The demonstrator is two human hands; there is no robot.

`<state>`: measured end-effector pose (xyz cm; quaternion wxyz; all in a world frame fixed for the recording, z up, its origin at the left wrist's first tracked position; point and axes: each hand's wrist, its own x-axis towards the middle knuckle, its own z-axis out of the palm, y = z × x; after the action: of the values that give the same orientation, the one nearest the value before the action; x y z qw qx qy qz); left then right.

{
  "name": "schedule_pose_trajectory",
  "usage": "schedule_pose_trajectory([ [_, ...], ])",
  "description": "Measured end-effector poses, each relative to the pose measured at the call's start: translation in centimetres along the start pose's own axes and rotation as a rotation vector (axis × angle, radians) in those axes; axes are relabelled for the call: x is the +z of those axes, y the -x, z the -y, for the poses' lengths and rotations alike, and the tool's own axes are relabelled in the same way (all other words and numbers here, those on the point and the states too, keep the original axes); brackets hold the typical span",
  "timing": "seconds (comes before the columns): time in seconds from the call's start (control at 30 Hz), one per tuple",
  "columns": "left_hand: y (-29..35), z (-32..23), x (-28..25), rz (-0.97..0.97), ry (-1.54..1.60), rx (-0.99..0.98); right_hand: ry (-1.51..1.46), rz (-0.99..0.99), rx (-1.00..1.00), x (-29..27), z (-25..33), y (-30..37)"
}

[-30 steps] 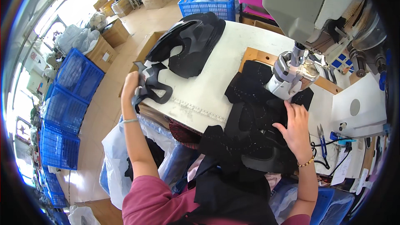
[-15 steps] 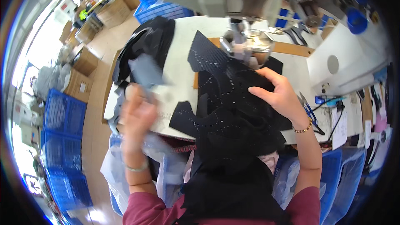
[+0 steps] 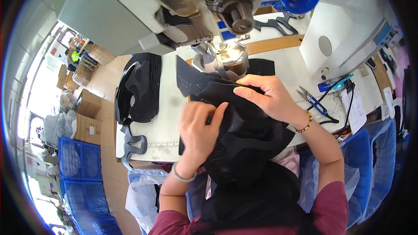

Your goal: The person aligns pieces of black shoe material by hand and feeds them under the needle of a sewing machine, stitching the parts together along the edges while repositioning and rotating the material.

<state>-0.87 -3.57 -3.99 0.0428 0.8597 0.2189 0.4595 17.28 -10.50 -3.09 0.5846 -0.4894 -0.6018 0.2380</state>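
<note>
Under the fingers of both hands lies a black fabric piece (image 3: 244, 122), spread on the white sewing table (image 3: 170, 117) and spilling over its near edge toward the person's lap. Left hand (image 3: 198, 128) rests flat on the cloth with its fingers nearly straight and close together, pressing down rather than gripping; whether the thumb pinches an edge beneath cannot be told. Right hand (image 3: 265, 98) lies just beyond it, fingers curled lightly over a fold of the same cloth, fingertips pointing left and holding the upper layer in place. Just past the fingertips of both hands stands the metal head of the sewing machine (image 3: 222, 58), with the cloth's far edge reaching up to it. Left of the left fingers, well apart, sits a stack of black cut pieces (image 3: 139, 87), and nearer the table's edge a grey cut-out piece (image 3: 130, 143). Right of the right wrist lie small thread snips (image 3: 311, 100). The fabric looks soft, light and floppy, with pale dotted markings along it; it would likely sag and shift if lifted by one corner, so flat palms or a pinch at the edges close to the machine seem the surest hold.
</note>
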Motion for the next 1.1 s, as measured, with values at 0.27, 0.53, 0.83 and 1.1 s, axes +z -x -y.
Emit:
schedule_pose_trajectory([
  [0.27,-8.2,-0.5,-4.8,0.522,0.502,-0.016,0.611,0.125,-0.506,-4.0,6.3,-2.4],
  [0.53,-5.6,-0.1,-1.3,0.179,0.917,-0.604,0.460,-0.224,0.093,-0.5,1.0,5.3],
  [0.83,-4.7,-1.2,-1.4,0.181,0.762,-0.585,-0.886,-0.397,0.231,3.8,-0.4,4.6],
  [1.1,-3.9,0.2,-1.0,0.104,0.666,-0.486,-0.603,-0.480,0.106,4.6,-0.1,3.9],
])
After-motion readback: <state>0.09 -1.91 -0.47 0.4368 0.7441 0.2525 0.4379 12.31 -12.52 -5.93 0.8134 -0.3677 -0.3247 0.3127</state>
